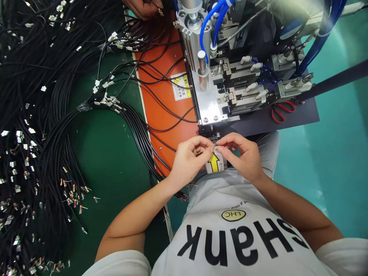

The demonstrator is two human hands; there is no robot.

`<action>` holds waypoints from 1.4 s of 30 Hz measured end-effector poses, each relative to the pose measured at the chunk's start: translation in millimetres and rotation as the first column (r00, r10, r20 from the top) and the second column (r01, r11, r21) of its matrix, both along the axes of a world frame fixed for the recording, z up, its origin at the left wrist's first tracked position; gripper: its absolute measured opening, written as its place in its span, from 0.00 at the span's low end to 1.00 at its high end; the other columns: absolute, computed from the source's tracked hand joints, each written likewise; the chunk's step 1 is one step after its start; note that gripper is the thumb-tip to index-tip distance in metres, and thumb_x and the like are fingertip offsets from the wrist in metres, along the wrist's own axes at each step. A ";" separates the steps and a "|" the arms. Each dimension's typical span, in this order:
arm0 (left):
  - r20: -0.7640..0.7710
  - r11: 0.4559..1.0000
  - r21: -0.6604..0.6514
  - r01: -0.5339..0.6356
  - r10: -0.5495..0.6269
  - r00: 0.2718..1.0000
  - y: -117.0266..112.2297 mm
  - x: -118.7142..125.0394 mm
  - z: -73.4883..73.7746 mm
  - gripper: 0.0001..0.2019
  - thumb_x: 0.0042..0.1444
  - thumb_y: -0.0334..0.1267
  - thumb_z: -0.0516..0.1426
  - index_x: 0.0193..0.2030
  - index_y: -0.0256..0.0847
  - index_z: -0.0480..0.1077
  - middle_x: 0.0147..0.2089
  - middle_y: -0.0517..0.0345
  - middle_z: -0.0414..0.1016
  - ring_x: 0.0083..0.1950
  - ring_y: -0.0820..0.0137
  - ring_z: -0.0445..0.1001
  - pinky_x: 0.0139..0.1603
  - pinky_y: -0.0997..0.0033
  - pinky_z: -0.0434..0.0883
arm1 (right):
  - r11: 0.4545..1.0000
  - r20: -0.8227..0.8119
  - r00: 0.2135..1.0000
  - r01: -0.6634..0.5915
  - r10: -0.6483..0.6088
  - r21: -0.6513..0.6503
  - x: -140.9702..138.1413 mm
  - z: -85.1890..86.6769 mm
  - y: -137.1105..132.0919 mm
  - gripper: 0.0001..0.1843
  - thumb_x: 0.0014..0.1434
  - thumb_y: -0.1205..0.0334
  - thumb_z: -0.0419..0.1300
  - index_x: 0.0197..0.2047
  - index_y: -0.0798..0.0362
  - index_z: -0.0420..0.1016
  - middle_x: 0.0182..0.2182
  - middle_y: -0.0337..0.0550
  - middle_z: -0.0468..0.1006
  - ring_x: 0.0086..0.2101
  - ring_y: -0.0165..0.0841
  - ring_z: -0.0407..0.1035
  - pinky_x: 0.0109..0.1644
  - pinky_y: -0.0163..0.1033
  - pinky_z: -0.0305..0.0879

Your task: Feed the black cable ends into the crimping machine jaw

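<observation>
My left hand (188, 159) and my right hand (244, 155) meet in front of the machine's lower edge, both pinching a small metal terminal (214, 146) between thumb and fingertips. Just below the pinch is a white label with a yellow arrow (214, 163). A black cable (149, 147) runs from the left under my left hand. The metal machine (212, 76) with its cylinder and blue hoses stands directly beyond my hands.
Heaps of black cables (34, 115) with metal clips cover the green table at left. An orange panel (163, 96) carries several wires and a warning sticker. Red scissors (283, 110) lie on the machine's dark base. Another person's hand (143, 7) shows at the top.
</observation>
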State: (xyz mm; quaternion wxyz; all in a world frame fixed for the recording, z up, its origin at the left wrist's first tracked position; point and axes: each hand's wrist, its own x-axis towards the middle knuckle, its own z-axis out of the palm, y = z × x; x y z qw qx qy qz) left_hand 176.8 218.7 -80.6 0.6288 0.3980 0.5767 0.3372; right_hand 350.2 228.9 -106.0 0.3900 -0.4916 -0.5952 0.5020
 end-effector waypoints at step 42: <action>-0.028 1.000 -0.016 -0.003 0.003 1.000 2.6 2.1 4.6 0.11 0.55 0.44 0.64 0.33 0.37 0.73 0.21 0.64 0.68 0.21 0.77 0.68 0.20 0.80 0.66 | 0.995 -0.048 0.998 0.035 -0.040 -0.095 -2.3 -5.0 0.3 0.03 0.60 0.63 0.65 0.33 0.50 0.79 0.30 0.38 0.78 0.32 0.31 0.71 0.36 0.38 0.69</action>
